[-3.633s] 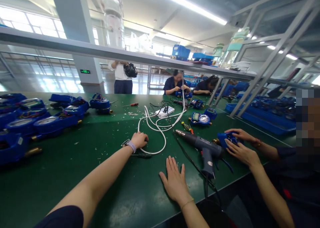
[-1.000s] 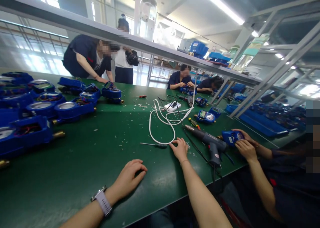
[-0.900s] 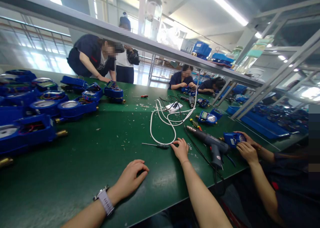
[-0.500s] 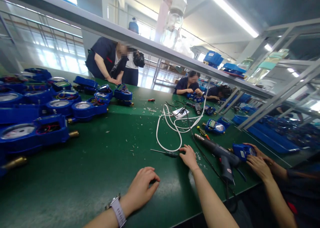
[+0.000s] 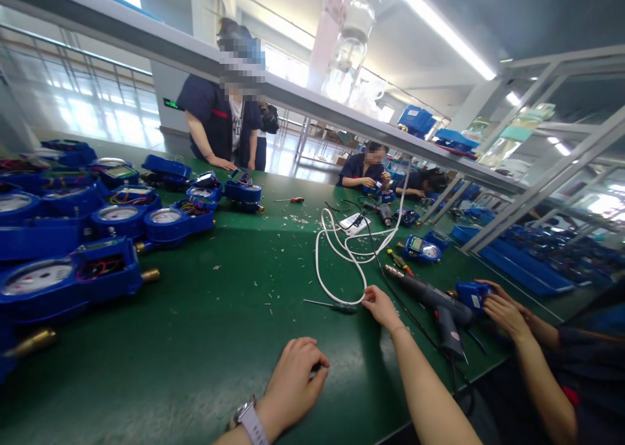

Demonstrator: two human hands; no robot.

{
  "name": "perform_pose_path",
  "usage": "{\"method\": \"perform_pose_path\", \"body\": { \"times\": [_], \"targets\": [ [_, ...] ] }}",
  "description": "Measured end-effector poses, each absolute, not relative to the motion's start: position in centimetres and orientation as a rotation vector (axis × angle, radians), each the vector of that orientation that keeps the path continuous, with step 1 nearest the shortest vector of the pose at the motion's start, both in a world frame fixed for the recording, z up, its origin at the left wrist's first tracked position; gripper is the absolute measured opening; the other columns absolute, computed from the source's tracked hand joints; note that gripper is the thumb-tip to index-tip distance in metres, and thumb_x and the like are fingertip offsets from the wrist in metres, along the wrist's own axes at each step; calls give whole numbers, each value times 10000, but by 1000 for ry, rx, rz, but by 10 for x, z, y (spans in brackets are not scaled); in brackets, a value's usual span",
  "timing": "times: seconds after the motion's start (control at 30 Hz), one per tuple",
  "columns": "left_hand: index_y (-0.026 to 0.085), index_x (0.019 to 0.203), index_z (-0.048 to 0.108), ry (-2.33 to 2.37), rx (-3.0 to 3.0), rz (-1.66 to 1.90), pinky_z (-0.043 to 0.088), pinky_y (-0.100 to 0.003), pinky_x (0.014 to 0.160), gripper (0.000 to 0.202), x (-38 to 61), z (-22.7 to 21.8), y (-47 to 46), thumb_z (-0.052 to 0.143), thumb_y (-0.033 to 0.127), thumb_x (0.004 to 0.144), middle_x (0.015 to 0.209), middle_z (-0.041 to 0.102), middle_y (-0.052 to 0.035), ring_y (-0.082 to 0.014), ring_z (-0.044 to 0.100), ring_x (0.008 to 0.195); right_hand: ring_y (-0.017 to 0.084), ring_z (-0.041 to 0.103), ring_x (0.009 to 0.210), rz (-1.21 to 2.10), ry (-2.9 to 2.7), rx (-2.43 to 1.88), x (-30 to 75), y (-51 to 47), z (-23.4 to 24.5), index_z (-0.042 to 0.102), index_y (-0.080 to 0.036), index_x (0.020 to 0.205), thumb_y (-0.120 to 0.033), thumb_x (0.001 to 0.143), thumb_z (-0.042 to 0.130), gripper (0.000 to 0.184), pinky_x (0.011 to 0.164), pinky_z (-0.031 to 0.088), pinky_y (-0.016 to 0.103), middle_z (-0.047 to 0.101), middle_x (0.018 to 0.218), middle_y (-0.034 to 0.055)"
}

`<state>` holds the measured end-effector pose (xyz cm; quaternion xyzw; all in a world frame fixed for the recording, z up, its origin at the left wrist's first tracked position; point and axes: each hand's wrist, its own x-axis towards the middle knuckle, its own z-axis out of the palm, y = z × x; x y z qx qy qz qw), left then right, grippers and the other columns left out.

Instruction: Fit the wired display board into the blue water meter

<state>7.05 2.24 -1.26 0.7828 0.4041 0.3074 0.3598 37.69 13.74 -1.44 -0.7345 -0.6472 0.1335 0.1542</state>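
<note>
My left hand [image 5: 299,378], with a watch on its wrist, rests on the green table; its fingers are loosely bent, the thumb stands apart, and nothing shows in it. Farther forward, my right hand [image 5: 382,308] has its fingertips closed on the near loop of a white cable [image 5: 319,269]. Just left of those fingers lies a dark-handled screwdriver [image 5: 344,308]. To the right of my right hand is a heat gun [image 5: 434,298] with a black cord.
Several blue meters [image 5: 112,214] with brass fittings crowd the table's left side. A power strip [image 5: 355,223], a red screwdriver [image 5: 296,200] and scraps lie ahead. A co-worker's hands [image 5: 505,308] hold a blue meter [image 5: 471,295] at right. A shelf [image 5: 293,96] crosses above.
My right hand has closed its fingertips on the white cable's loop. My left hand has stayed low on the table. The co-worker across the table has straightened up.
</note>
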Motion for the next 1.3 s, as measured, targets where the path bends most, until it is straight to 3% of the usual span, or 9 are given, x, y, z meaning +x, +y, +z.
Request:
{"method": "perform_pose_path", "body": {
  "times": [0.53,0.83,1.07,1.3],
  "targets": [
    [223,888,679,1068,2054,753,353,-428,1008,131,73,-10,21,563,217,827,1009,694,-53,-255,533,1147,177,612,901,230,-2118,-2163,354,132,6,608,-149,1050,-337,932,564,226,812,519,382,623,1025,54],
    [224,893,674,1061,2035,728,354,-420,1012,132,70,-6,21,558,222,831,1018,694,-52,-252,531,1154,192,595,957,325,-2154,-2163,376,136,15,602,-145,1056,-327,921,578,227,842,505,399,603,1088,66],
    [235,886,665,1045,2034,711,348,-430,1012,119,71,-8,24,556,232,838,991,696,-35,-259,522,1161,175,615,895,550,-2161,-2257,387,138,12,614,-139,1029,-334,915,591,227,803,525,377,627,1022,53],
    [238,896,660,1051,2042,700,349,-443,1011,126,70,-10,24,542,240,849,1013,689,-43,-270,514,1169,160,618,844,572,-2163,-2278,374,147,19,620,-148,1026,-334,922,582,216,757,537,341,630,1013,49]
  ]
}}
